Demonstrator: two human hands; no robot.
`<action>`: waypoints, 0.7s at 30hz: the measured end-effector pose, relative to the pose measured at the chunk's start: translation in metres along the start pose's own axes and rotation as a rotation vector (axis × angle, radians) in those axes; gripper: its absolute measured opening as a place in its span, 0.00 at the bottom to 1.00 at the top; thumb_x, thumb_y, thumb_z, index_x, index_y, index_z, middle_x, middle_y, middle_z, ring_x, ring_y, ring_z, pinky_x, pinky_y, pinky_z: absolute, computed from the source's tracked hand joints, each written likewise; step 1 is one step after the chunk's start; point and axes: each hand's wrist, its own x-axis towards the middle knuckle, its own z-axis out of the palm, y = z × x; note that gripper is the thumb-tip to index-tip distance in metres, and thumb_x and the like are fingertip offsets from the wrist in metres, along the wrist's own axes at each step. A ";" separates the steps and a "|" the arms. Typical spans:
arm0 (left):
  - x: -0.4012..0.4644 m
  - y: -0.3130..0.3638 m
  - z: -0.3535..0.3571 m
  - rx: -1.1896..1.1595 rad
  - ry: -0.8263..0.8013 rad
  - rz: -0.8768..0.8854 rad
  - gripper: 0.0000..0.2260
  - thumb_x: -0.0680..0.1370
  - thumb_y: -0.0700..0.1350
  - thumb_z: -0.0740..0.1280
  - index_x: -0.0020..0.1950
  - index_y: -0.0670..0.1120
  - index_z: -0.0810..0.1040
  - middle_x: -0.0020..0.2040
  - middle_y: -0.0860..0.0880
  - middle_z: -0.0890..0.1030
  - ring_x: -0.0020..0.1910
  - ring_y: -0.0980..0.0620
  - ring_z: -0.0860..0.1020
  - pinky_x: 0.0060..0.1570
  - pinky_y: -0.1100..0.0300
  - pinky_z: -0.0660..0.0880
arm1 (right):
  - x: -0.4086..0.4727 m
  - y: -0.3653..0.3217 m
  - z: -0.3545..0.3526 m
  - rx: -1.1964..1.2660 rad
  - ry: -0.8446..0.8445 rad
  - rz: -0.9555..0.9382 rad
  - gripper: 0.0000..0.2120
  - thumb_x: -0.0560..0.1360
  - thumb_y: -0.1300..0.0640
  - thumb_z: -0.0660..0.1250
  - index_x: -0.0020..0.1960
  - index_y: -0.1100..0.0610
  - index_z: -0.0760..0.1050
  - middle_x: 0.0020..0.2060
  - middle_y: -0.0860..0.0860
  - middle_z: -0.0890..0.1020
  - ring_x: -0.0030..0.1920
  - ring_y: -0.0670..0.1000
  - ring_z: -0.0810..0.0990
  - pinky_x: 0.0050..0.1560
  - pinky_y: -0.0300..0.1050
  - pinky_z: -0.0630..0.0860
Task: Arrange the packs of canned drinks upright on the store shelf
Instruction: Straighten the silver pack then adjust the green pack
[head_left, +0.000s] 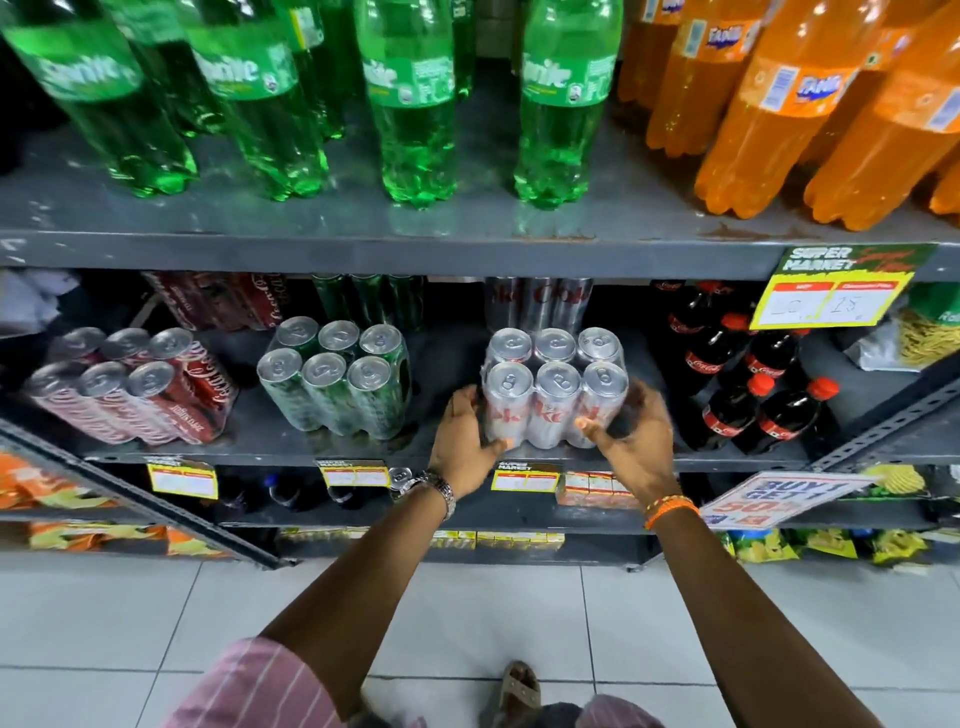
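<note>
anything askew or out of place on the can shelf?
Yes. The red can pack at the shelf's left end leans back toward the left instead of standing upright, unlike the green can pack beside it. The silver can pack stands upright between the left hand and right hand. No spills visible.

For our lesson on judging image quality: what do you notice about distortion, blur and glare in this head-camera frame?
Head view: wide-angle bending tilts the green bottles and orange bottles outward; both hands, left hand and right hand, are slightly motion-blurred around the silver can pack; overhead light glints off its can tops and the worn upper shelf.
</note>
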 end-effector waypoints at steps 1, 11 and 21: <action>-0.008 -0.001 -0.013 -0.009 0.023 0.036 0.34 0.68 0.44 0.76 0.71 0.43 0.65 0.68 0.46 0.73 0.66 0.51 0.74 0.65 0.61 0.70 | -0.009 -0.008 0.002 -0.026 0.116 -0.039 0.42 0.61 0.51 0.82 0.70 0.57 0.68 0.66 0.55 0.75 0.67 0.52 0.74 0.71 0.49 0.71; -0.040 -0.102 -0.194 0.117 0.425 -0.153 0.32 0.69 0.42 0.73 0.70 0.38 0.65 0.67 0.38 0.68 0.67 0.43 0.65 0.67 0.52 0.66 | -0.087 -0.104 0.174 0.058 -0.077 -0.256 0.23 0.70 0.56 0.79 0.60 0.55 0.72 0.55 0.52 0.77 0.58 0.41 0.76 0.61 0.34 0.72; 0.019 -0.159 -0.214 -0.095 0.015 -0.095 0.33 0.69 0.42 0.77 0.68 0.41 0.66 0.66 0.42 0.77 0.64 0.44 0.76 0.59 0.56 0.71 | -0.070 -0.116 0.249 -0.039 -0.234 0.060 0.23 0.71 0.59 0.77 0.62 0.56 0.72 0.55 0.52 0.81 0.59 0.53 0.79 0.61 0.46 0.77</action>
